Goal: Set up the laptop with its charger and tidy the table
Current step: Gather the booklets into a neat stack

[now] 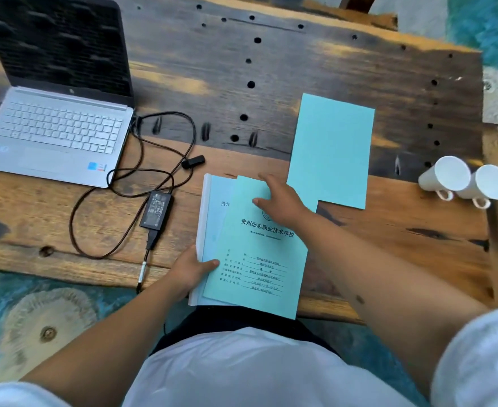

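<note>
A silver laptop stands open at the table's left, its screen dark. Its black charger brick lies to the right of it, with looped cable running to the laptop's side. A stack of teal booklets sits at the table's front edge. My left hand grips the stack's lower left corner, thumb on top. Fingers extended, my right hand rests on the top booklet. Another teal booklet lies face down just beyond.
Two white mugs lie on their sides near the right edge of the wooden table. A small black plug piece sits on the cable above the brick. A blue patterned rug covers the floor.
</note>
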Available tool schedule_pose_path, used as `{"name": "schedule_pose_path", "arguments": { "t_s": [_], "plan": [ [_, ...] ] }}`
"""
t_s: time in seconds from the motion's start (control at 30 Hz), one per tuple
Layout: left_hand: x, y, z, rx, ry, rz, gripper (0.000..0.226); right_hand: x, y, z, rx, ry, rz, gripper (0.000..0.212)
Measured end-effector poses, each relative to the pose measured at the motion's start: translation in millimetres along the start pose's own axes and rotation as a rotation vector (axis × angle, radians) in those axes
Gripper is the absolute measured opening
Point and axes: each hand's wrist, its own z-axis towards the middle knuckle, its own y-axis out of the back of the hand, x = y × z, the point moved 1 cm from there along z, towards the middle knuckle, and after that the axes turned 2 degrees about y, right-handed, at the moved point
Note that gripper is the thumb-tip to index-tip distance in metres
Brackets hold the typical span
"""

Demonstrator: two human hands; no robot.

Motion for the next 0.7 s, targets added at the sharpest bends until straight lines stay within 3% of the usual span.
{"name": "schedule_pose_path", "arguments": {
  "t_s": [0.13,0.23,0.33,0.53,0.7],
  "plan": [
    [-1,1,0,0.01,-0.005,0.031,0.037,-50,-21,-58,-0.234,-0.433,0.109,0.068],
    [-3,1,-1,0.002,-0.018,0.051,0.041,-83,-33,-99,-0.326,-0.714,0.258,0.053],
    [-6,2,1,0.024,-0.028,0.077,0.047,-88,-44,-112,-0.22,-0.613,0.433,0.045],
    [-10,12,6,0.173,0.017,0.077,0.044,-69,-39,-87,-0.128,-0.435,0.259,0.051],
    [-9,12,5,0.21,-0.017,0.023,0.047,-61,-31,-72,-0.021,-0.47,0.261,0.05]
  ]
}}
